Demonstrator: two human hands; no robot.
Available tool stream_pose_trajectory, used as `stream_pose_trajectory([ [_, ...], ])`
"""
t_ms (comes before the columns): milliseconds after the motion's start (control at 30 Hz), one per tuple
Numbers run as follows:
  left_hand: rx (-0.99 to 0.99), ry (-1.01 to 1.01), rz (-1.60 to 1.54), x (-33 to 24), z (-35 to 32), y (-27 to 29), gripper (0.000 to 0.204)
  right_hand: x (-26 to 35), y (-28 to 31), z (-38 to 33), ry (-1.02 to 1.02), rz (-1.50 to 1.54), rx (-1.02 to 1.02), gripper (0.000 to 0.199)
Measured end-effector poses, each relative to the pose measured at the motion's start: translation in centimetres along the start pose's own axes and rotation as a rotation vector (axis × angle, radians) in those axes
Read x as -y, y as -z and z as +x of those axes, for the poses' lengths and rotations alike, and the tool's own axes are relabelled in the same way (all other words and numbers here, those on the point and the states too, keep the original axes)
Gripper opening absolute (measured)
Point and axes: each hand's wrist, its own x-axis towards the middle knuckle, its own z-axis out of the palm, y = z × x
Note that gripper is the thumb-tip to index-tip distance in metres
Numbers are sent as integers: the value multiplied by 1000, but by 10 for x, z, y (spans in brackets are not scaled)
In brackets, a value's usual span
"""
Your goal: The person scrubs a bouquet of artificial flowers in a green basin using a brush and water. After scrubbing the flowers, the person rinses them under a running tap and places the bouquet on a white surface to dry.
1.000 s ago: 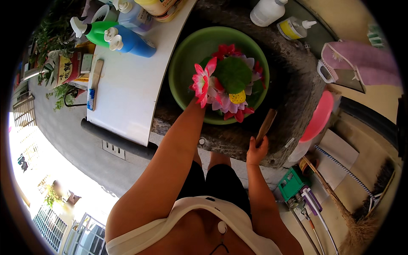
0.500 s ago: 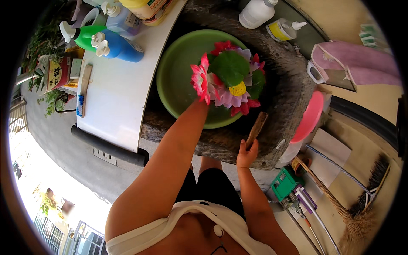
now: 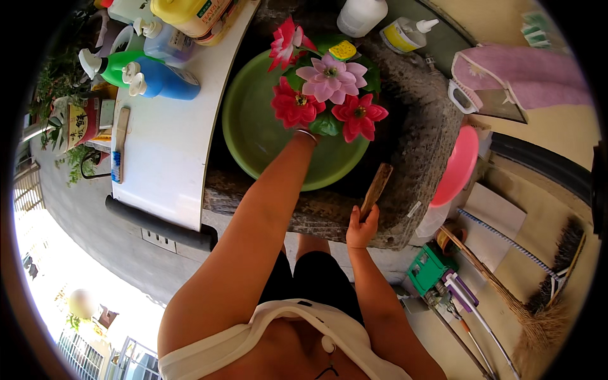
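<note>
A bunch of artificial lotus flowers [image 3: 331,79], red and pale pink with green leaves, stands over a round green basin [image 3: 244,136]. My left arm reaches to it from below. My left hand [image 3: 305,138] is mostly hidden under the petals, with a bracelet showing at the wrist; it holds the bunch from beneath. Among the far leaves sits a small yellow sponge-like piece [image 3: 342,50]. My right hand [image 3: 363,228] is closed round a short, worn piece of brown wood [image 3: 378,183] at the near right edge of the dark stone trough [image 3: 285,215] that holds the basin.
On the left, a white counter [image 3: 158,152] bears a blue bottle [image 3: 166,79], a green spray bottle [image 3: 117,66] and a long brush [image 3: 120,145]. White bottles [image 3: 361,18] line the far edge. A pink basin [image 3: 457,168], a purple towel [image 3: 519,79] and a straw broom [image 3: 494,278] are on the right.
The flower bunch has been turned, so its blossoms now face up and it sits farther from me. The right hand keeps its hold on the wood. The whole view has shifted slightly.
</note>
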Motion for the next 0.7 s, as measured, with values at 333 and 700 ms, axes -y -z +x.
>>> stream_pose_trajectory([
  [333, -50, 17, 140, -35, -25, 47, 53, 4, -9, -3, 2, -58, -26, 49],
  [700, 241, -196, 157, -63, -136, 29, 52, 5, 8, 5, -34, -177, -10, 52],
])
